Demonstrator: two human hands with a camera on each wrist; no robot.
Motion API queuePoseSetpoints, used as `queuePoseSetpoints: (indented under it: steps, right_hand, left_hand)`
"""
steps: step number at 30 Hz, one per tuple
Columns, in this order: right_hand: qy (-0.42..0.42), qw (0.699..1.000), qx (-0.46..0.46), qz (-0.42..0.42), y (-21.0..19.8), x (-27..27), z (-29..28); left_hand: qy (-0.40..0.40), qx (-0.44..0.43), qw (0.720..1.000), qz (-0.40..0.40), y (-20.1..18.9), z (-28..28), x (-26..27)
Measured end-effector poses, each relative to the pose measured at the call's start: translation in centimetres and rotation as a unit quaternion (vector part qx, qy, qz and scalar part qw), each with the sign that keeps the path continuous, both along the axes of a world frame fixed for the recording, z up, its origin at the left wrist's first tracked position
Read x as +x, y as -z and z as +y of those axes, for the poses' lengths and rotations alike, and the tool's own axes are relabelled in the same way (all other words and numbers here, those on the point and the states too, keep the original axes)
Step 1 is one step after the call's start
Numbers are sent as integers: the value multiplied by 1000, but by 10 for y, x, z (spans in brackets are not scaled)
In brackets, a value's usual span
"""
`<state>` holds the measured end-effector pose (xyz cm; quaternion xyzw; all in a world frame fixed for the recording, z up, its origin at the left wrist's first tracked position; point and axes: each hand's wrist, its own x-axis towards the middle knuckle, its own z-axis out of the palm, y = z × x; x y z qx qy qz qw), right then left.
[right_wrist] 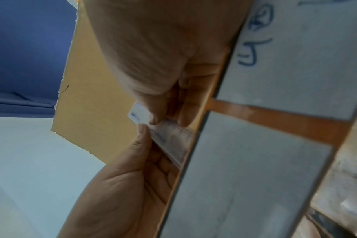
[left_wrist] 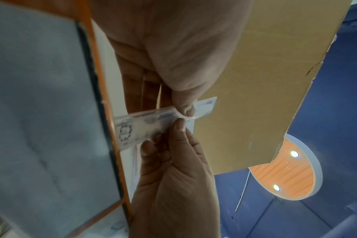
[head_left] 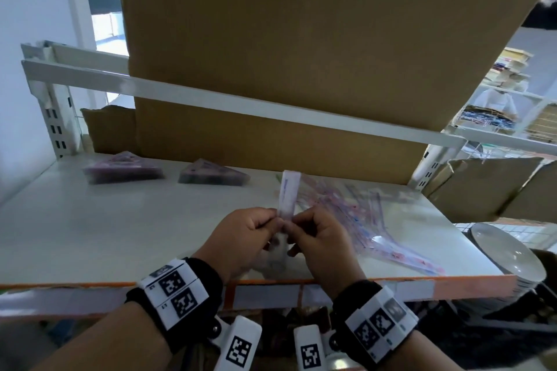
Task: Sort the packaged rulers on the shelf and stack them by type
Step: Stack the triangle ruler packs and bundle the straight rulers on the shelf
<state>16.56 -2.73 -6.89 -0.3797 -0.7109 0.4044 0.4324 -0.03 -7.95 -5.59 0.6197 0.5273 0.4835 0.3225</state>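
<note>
Clear-wrapped ruler, lower end hidden by hands

Your left hand and right hand meet in front of you, forearms angled inward, wrists banded. Both pinch the same packaged ruler between thumb and fingertips, knuckles up, fingertips nearly touching each other

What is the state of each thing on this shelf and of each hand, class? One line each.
straight ruler pack: held upright, pinched by both hands.
left hand: pinching the pack.
right hand: pinching the pack.
loose ruler packs: scattered flat, unsorted.
two triangle stacks: stacked, lying flat, apart.
cardboard box: standing behind.
</note>
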Motion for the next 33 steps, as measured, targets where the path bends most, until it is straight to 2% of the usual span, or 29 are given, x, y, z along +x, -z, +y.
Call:
queuePoseSetpoints:
  steps: [3,5,7,10,12,14,21,23,25,29,33]
  right_hand:
    - [-1,999,9,-31,-4,0,-2]
    - [56,987,44,-144,-9,7,8]
    - [134,953,65,-263,-17,25,26]
    - [200,888,-3,-414,-25,59,49]
    - [213,852,-40,-477,-25,74,55]
    - [216,842,-48,-491,-23,80,57]
    - [213,846,-33,-488,-21,82,53]
    - [207,856,-38,-472,-21,83,52]
    - [203,884,-65,-416,-24,85,51]
    - [228,953,-128,-153,-29,86,44]
    - [207,967,-147,35,-27,74,28]
  left_hand:
    - [-14,0,1000,-18,3,2,1]
    - [-24,-18,999,-17,6,3,2]
    - [-38,-36,999,8,10,6,2]
    - [-44,-67,997,4,12,9,1]
    - [-41,-93,995,-22,13,9,1]
    - [-42,-114,992,-45,13,10,2]
    - [-44,-133,989,-47,13,11,3]
    - [-42,-132,989,-44,13,11,3]
    - [-41,-131,990,-40,13,10,3]
    - [-38,-128,990,-36,13,10,2]
    - [-41,-131,989,-47,14,11,1]
